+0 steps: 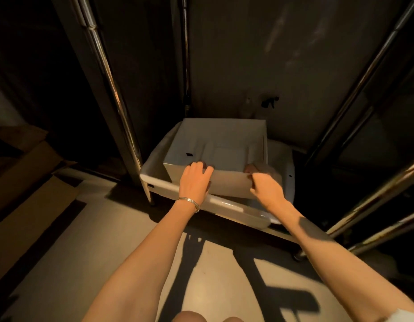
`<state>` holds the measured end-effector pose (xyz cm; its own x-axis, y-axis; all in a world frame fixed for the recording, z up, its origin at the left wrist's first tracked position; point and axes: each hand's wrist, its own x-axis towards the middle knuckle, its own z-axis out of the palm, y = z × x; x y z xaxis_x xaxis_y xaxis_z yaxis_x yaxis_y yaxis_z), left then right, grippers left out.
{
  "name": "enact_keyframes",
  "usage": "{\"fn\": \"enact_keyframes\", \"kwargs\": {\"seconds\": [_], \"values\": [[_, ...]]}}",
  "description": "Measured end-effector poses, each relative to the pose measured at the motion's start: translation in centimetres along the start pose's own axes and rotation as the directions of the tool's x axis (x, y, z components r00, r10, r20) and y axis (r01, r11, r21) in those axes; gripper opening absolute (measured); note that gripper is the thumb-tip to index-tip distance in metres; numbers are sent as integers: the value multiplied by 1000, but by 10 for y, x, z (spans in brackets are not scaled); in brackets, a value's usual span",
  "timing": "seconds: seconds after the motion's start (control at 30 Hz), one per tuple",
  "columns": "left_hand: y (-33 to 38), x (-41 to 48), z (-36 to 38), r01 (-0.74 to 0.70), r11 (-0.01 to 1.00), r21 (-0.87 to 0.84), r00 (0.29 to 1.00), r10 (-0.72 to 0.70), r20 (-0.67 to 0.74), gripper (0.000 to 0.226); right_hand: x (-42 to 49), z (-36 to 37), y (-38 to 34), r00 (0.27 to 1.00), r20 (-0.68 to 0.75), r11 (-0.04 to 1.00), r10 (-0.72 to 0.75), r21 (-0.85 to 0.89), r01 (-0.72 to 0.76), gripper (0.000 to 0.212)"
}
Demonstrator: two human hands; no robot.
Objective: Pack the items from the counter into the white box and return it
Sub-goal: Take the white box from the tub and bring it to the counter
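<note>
A wide white plastic tub (159, 184) sits on the smooth beige floor (103, 233) under a steel-framed unit. A shiny round steel leg (127, 126) rises just left of it; polished steel rails (375, 198) slant at the right. Behind the tub stands a pale spray bottle with a black trigger (270, 102) against a dull dark metal panel (224, 54). Flattened brown cardboard sheets (27, 205) lie at the left, half in shadow.

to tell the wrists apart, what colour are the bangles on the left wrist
Silver: thin metal bangles, seen best in the head view.
</note>
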<state>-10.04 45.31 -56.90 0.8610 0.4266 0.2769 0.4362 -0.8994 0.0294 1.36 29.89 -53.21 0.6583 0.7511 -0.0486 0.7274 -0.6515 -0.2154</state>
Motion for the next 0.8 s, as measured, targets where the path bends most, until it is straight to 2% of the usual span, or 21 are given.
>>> {"fn": "enact_keyframes", "kwargs": {"seconds": [0.1,0.2,0.3,0.4,0.5,0.6,0.8], "values": [[9,-4,-43,-32,998,-53,997,28,-74,47,-31,-29,-9,959,-262,993,-112,-54,101,34],[15,-12,-93,-77,996,-48,996,76,-41,48,-52,-64,-15,934,-333,990,-129,2,138,31],[18,-32,-143,-52,997,-52,998,54,35,53,-76,-105,-31,949,-270,987,-160,-26,158,31],[23,-59,-202,23,996,-82,983,-7,184,57,-106,-150,-52,972,-143,983,-184,-9,185,26],[29,-81,-269,65,993,-104,949,-29,314,44,-130,-196,-71,979,-7,978,-205,42,206,24],[29,-97,-331,117,986,-123,946,-72,316,34,-152,-243,-96,974,37,971,-223,91,219,21],[22,-111,-449,139,980,-140,941,-87,328,32,-190,-341,-150,971,64,972,-230,70,226,33]]}}
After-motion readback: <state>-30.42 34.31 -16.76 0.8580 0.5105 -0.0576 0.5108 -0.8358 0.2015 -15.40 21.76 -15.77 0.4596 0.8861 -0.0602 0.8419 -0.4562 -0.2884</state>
